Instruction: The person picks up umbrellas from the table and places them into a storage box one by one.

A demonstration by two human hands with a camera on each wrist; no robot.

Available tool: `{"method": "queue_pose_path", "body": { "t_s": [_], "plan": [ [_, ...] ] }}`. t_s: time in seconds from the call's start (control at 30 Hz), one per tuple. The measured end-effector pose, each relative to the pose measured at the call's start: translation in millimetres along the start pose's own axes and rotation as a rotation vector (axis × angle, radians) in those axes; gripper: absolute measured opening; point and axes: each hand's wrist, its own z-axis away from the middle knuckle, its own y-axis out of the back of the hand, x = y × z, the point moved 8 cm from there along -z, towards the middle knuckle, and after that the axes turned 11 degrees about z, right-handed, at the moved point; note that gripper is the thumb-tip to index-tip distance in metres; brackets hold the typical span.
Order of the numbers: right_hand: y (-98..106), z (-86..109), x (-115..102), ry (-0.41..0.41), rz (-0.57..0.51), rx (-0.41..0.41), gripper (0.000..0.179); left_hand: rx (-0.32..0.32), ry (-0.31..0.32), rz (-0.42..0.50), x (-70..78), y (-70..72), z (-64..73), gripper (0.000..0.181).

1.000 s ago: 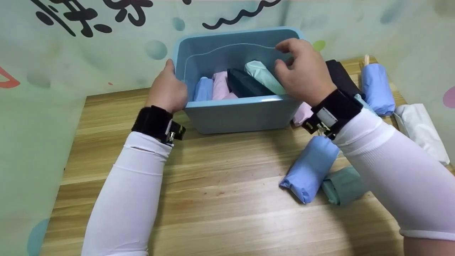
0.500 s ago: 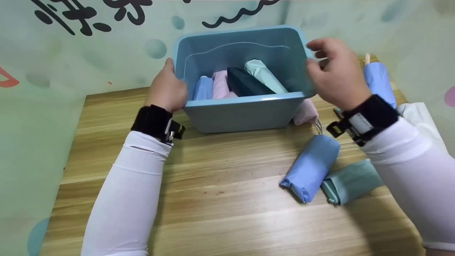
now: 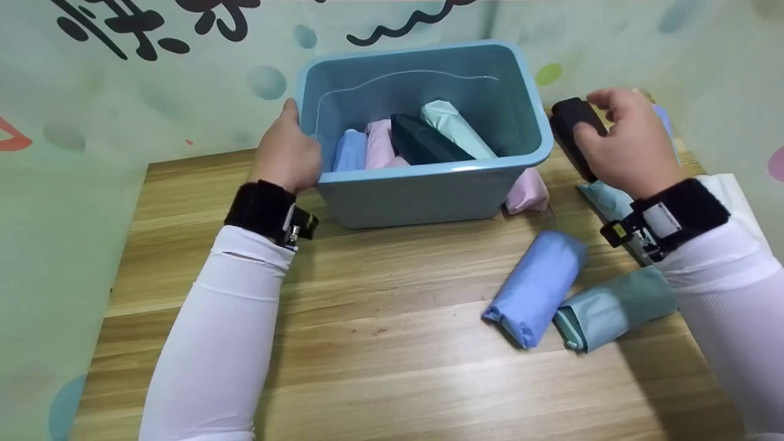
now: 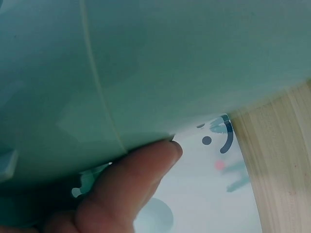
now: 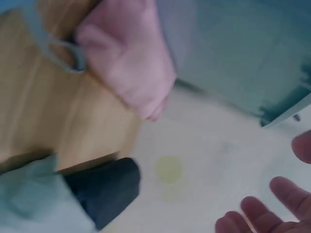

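Note:
My left hand grips the left side of a blue plastic bin. In the left wrist view a finger lies against the bin wall. Inside the bin lie a blue bundle, a pink one, a dark green one and a mint one, like folded umbrellas in sleeves. Over a black folded umbrella, right of the bin, hovers my right hand, thumb and fingers apart and holding nothing. The right wrist view shows its spread fingertips apart from the black umbrella.
A pink bundle lies against the bin's right side. Blue and green folded umbrellas lie in front, with a light teal one and a white one farther right. A patterned wall stands behind.
My right hand has moved from over the bin's right end, out past the rim and to the right, over the black umbrella. The left hand stays on the bin.

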Motion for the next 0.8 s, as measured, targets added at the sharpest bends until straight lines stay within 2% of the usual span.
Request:
{"method": "queue_pose_path", "body": {
  "t_s": [0.23, 0.53, 0.8],
  "plan": [
    [-21.5, 1.2, 31.9, -0.054, 0.185, -0.204, 0.074, 0.002, 0.004, -0.001, 0.2, 0.8, 0.6, 0.078],
    [-42.7, 4.6, 58.8, -0.1, 0.304, -0.319, 0.085, 0.004, 0.024, 0.0, -1.3, 0.9, 0.3, 0.078],
    [-53.3, 8.5, 70.8, -0.126, 0.34, -0.378, 0.088, 0.007, 0.013, -0.014, -0.7, 0.7, 0.2, 0.078]
  ]
}}
